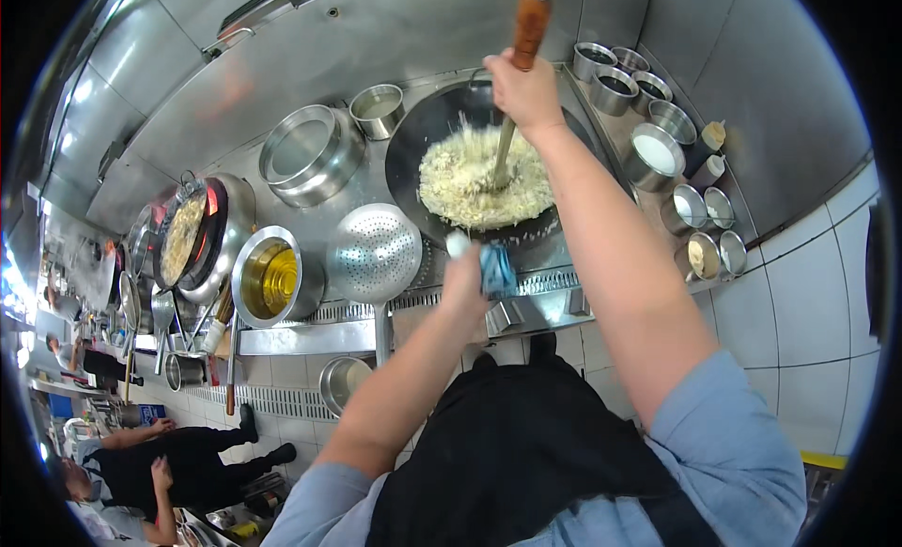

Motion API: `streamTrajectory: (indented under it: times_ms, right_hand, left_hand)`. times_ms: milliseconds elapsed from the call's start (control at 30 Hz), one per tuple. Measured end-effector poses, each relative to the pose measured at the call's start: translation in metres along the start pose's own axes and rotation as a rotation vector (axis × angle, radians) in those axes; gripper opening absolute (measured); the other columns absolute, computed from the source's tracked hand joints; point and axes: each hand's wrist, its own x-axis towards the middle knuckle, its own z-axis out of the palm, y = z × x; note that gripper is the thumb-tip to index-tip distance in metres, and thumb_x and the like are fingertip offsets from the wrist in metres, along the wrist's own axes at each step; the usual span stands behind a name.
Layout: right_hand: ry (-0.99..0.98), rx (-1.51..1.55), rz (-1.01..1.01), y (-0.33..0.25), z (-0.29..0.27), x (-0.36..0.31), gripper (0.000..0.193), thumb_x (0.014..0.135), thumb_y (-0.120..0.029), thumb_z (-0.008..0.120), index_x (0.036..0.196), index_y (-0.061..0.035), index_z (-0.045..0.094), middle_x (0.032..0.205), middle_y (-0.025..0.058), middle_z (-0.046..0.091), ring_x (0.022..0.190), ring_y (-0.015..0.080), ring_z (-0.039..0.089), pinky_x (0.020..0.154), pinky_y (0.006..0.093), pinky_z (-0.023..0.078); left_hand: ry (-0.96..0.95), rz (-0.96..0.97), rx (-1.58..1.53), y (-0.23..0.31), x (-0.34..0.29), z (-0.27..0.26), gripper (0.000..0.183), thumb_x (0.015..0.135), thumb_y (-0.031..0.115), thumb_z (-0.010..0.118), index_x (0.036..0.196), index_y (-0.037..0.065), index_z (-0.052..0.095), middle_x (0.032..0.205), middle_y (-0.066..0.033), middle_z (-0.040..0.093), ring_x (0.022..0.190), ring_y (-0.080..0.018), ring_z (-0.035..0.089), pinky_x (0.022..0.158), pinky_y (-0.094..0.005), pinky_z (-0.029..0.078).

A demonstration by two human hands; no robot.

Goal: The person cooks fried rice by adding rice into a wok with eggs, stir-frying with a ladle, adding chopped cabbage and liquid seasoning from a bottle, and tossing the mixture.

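A black wok on the stove holds a heap of pale yellow, grainy food that looks like egg fried rice, with some grains in the air. My right hand is closed round the shaft of a long metal wok utensil with a wooden handle. Its lower end is sunk in the rice, so I cannot tell whether it is a ladle or a spatula. At the near rim of the wok, my left hand is closed on a blue cloth; motion blurs it.
Left of the wok lie a perforated strainer, a pot of yellow oil and a large steel pot. Seasoning containers line the right side. Another pan of food stands further left. A co-worker is at lower left.
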Motion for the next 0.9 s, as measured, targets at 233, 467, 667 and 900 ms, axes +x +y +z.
streamTrajectory:
  times_ms: [233,467,667,900]
  right_hand:
    - [0.212,0.183,0.127,-0.102,0.003,0.026,0.027,0.087,-0.014,0.061,0.066,-0.0127,0.044,0.049,-0.0058,0.036,0.035,0.0097,0.033,0.035,0.0274,0.028]
    - [0.285,-0.087,-0.007,0.007,0.001,0.033,0.02,0.086,-0.017,0.066,0.077,-0.0069,0.051,0.055,-0.0012,0.045,0.042,0.0081,0.04,0.038,0.0268,0.029]
    - [0.174,0.195,0.186,-0.072,0.004,0.045,0.019,0.085,-0.015,0.066,0.076,-0.0072,0.051,0.052,-0.0024,0.043,0.04,0.0096,0.038,0.039,0.0284,0.03]
    - [0.38,-0.169,-0.064,0.015,0.011,0.058,0.021,0.087,-0.017,0.065,0.075,-0.0064,0.051,0.053,-0.0028,0.041,0.04,0.0087,0.038,0.038,0.0269,0.029]
  left_hand:
    - [0.06,-0.176,0.118,-0.034,-0.047,-0.038,0.014,0.096,0.018,0.05,0.104,0.007,0.054,0.084,-0.008,0.063,0.068,-0.0219,0.064,0.059,-0.0392,0.056]
    - [-0.047,-0.06,0.049,-0.041,0.007,-0.026,0.016,0.094,0.015,0.048,0.1,0.003,0.055,0.082,-0.0069,0.062,0.07,-0.0188,0.065,0.058,-0.0384,0.053]
    - [0.043,-0.124,0.071,-0.016,-0.055,-0.024,0.022,0.094,0.011,0.05,0.114,0.004,0.053,0.093,-0.0083,0.064,0.074,-0.0223,0.067,0.063,-0.0379,0.057]
    - [-0.083,-0.066,0.042,-0.044,0.029,-0.033,0.015,0.095,0.019,0.049,0.102,0.006,0.053,0.085,-0.0058,0.061,0.074,-0.0204,0.064,0.06,-0.0388,0.055]
